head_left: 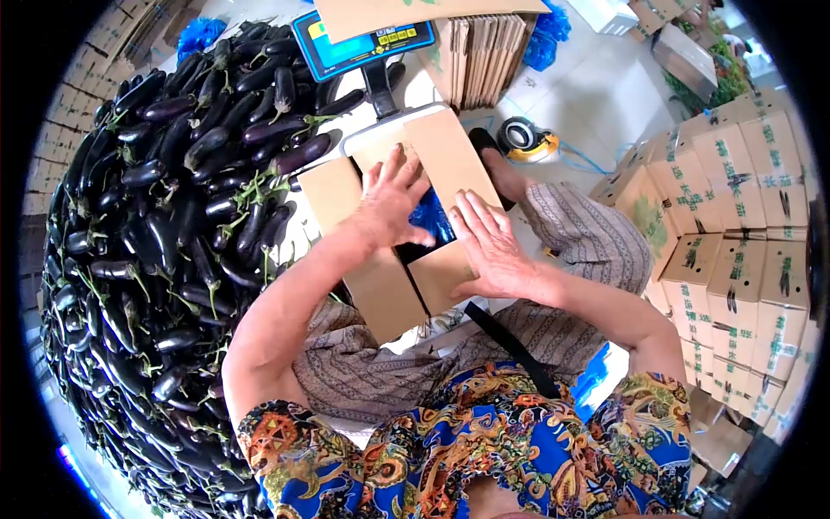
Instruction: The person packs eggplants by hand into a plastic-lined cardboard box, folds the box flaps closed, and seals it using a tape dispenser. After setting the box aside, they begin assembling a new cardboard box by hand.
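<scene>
A cardboard box (380,290) with its flaps partly folded stands in front of me, by the scale (377,86). Blue plastic (430,216) shows through the gap between the flaps. My left hand (398,201) lies with spread fingers on the far and left part of the box top. On the right flap and near corner rests my right hand (494,251), its fingers stretched out and its thumb apart. Neither hand grips anything. The contents under the blue plastic are hidden.
A large heap of eggplants (164,233) fills the left side. Flattened cardboard (484,60) stands behind the scale. A tape roll (520,135) lies on the floor beyond my foot. Printed cartons (735,268) are stacked at the right.
</scene>
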The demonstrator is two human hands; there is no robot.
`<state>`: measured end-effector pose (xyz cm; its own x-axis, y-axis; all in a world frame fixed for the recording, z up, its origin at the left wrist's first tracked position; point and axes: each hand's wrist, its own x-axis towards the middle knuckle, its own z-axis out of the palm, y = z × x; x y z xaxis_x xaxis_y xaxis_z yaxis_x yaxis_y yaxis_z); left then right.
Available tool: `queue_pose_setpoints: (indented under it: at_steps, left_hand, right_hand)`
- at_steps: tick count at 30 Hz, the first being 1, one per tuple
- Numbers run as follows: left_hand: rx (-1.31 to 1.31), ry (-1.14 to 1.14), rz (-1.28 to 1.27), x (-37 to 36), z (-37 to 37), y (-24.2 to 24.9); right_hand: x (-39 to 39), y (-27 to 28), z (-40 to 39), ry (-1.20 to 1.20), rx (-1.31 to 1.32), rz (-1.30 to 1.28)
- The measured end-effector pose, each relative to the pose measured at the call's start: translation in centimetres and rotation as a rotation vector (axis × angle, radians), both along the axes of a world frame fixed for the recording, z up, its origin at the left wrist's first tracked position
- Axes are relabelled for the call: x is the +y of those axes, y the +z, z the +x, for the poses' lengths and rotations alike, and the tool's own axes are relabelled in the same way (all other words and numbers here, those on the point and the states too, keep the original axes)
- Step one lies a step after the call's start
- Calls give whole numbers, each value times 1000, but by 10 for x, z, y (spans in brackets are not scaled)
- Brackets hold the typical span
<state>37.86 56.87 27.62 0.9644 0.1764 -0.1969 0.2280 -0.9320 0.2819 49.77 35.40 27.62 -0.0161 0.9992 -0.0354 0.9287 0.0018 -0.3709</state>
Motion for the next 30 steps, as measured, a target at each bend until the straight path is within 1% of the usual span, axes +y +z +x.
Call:
queue_pose_setpoints:
  at_steps: [1, 2, 3, 4, 5, 6, 7, 8, 9, 10, 11, 13, 16, 17, 18, 19, 20, 21, 23, 25, 26, 27, 29, 30]
  left_hand:
    - [-65, 0, -60, 7, -8, 2]
    - [-295, 155, -83, 10, -16, 8]
    - [-509, 272, 126, 23, -26, 5]
    - [-516, 427, 203, 33, -31, 17]
    - [-581, 524, 232, 45, -41, 12]
    - [-532, 744, 44, 56, -51, -9]
    - [-472, 962, -145, 58, -54, -14]
    - [-508, 1113, -564, 55, -57, -18]
    - [-529, 1240, -992, 49, -57, -11]
    - [-556, 1213, -1036, 59, -52, -5]
    - [-489, 1129, -817, 66, -49, 5]
    - [-538, 796, -436, 88, -33, 13]
    - [-471, 799, -105, 107, -3, 15]
    - [-522, 817, -242, 104, 2, 14]
    - [-577, 839, -384, 94, 11, 17]
    - [-631, 860, -529, 85, 21, 18]
    - [-758, 778, -520, 76, 31, 8]
    - [-914, 739, -688, 58, 44, 8]
    - [-964, 692, -705, 41, 60, 9]
    - [-800, 538, -367, 50, 59, -8]
    - [-655, 495, -189, 52, 59, -17]
    - [-625, 354, 179, 50, 59, -25]
    - [-591, 347, 250, 47, 63, -42]
    - [-605, 283, 303, 47, 62, -41]
  right_hand:
    - [-4, 0, 2, 20, 10, -5]
    - [-6, 2, 9, 78, 30, 43]
    - [-9, 7, 15, 133, 19, 6]
    - [-11, 12, 21, 192, 5, -32]
    - [-13, 15, 25, 256, -11, -72]
    - [-11, 13, 27, 270, -72, -72]
    - [-12, 7, 27, 258, -96, -29]
    - [-13, -2, 26, 245, -116, 15]
    - [-14, -9, 25, 230, -133, 59]
    - [-11, -11, 23, 204, -137, 113]
    - [-8, -11, 22, 166, -80, 119]
    - [1, -9, 20, 114, 36, 117]
    - [15, -9, 21, 105, 3, 92]
    - [16, -7, 21, 97, -2, 83]
    - [17, -3, 23, 121, 20, 3]
    - [17, -3, 23, 115, 37, 38]
    - [16, -4, 22, 108, 56, 71]
    - [16, -6, 20, 107, 78, 100]
    - [17, -3, 26, 110, 7, 66]
    - [23, 6, 30, 141, -92, 18]
    - [24, 15, 34, 152, -51, -96]
    - [27, 16, 35, 166, -62, -94]
    - [27, 14, 37, 185, -77, -98]
    - [27, 19, 38, 172, -55, -146]
